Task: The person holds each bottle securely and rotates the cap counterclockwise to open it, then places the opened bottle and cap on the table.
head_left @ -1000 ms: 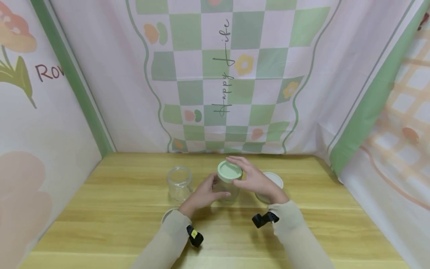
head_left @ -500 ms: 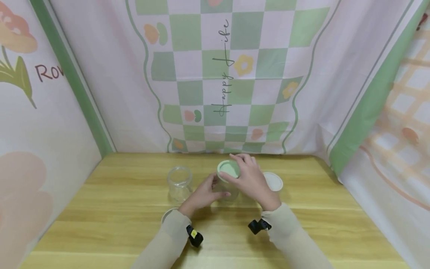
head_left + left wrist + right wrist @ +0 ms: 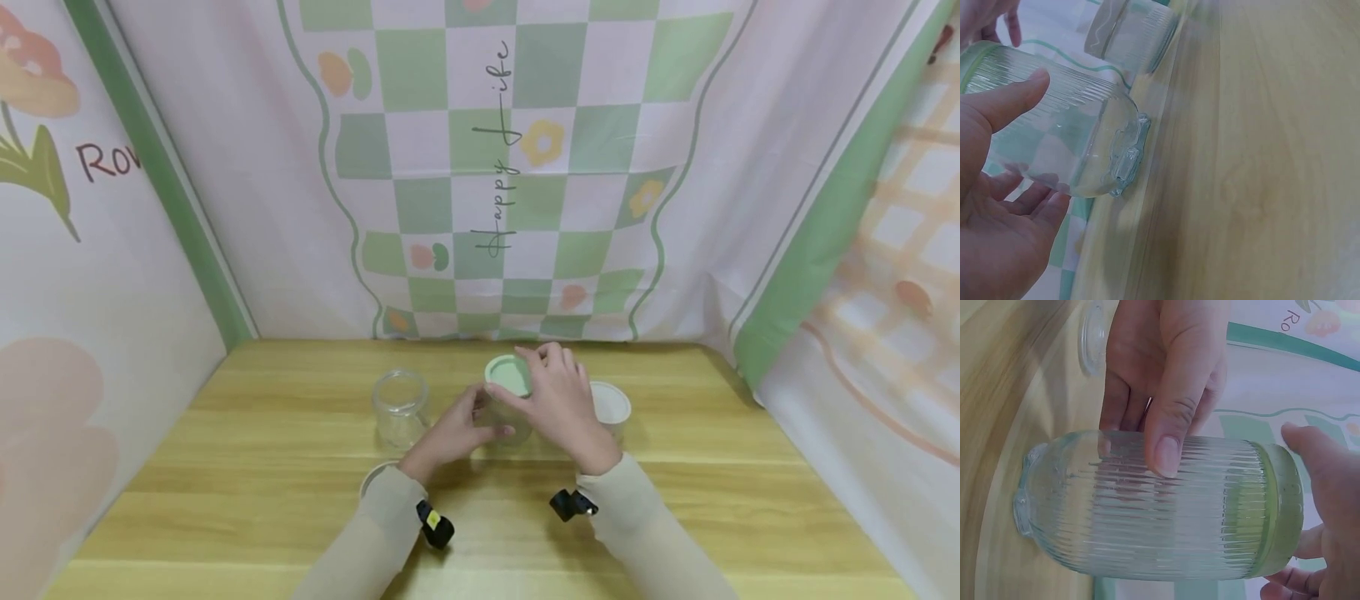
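A ribbed clear glass jar (image 3: 1166,512) with a scalloped foot (image 3: 1127,156) stands upright on the table, its mouth covered by a pale green lid (image 3: 507,375). My left hand (image 3: 452,429) grips the jar's side, thumb in front and fingers round behind. From above, my right hand (image 3: 561,400) holds the lid's rim, its thumb on the near left edge and its fingers over the far side. Part of the lid lies hidden beneath that hand. In the right wrist view the lid sits on the jar's mouth.
An uncovered glass jar (image 3: 400,408) stands to the left. At the right, partly behind my right hand, is a jar with a white lid (image 3: 611,403). A pale round rim (image 3: 371,477) shows beside my left sleeve. A patterned curtain (image 3: 480,208) hangs behind the table (image 3: 262,467).
My right hand has swung left over the green lid, its fingers going from spread out to bent round the rim, then shifting slightly. The left hand and the jar have stayed in place.
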Demonstrator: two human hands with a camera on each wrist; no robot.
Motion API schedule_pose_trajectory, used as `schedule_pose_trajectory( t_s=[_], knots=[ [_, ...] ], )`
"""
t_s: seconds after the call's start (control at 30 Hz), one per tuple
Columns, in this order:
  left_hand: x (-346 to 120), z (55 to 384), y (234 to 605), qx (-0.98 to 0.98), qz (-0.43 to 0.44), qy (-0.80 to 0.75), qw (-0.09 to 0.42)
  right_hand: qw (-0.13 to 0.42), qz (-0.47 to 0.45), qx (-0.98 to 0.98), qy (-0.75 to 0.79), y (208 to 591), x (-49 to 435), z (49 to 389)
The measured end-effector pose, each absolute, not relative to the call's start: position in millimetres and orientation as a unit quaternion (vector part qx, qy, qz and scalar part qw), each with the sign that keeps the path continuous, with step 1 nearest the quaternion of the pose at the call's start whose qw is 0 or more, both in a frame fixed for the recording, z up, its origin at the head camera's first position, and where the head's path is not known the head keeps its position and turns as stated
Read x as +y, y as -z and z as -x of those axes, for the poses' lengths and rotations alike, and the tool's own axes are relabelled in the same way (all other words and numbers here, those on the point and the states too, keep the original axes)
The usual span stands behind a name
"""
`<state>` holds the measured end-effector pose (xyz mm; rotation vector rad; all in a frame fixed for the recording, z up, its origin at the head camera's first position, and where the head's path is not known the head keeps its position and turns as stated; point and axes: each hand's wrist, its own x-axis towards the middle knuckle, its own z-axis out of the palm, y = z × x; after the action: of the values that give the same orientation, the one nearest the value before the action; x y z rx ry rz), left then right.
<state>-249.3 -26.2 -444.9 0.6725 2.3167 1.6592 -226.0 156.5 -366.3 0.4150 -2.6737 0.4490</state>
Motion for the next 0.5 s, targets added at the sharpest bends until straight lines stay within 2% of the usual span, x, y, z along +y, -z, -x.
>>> schedule_pose_trajectory(
  t_s=[0.5],
  knots=[
    [-25.2, 250.7, 445.3, 0.785, -0.226, -0.566, 0.110, 0.221, -0.192, -0.938, -0.184, 372.8, 159.3, 229.4]
  ],
)
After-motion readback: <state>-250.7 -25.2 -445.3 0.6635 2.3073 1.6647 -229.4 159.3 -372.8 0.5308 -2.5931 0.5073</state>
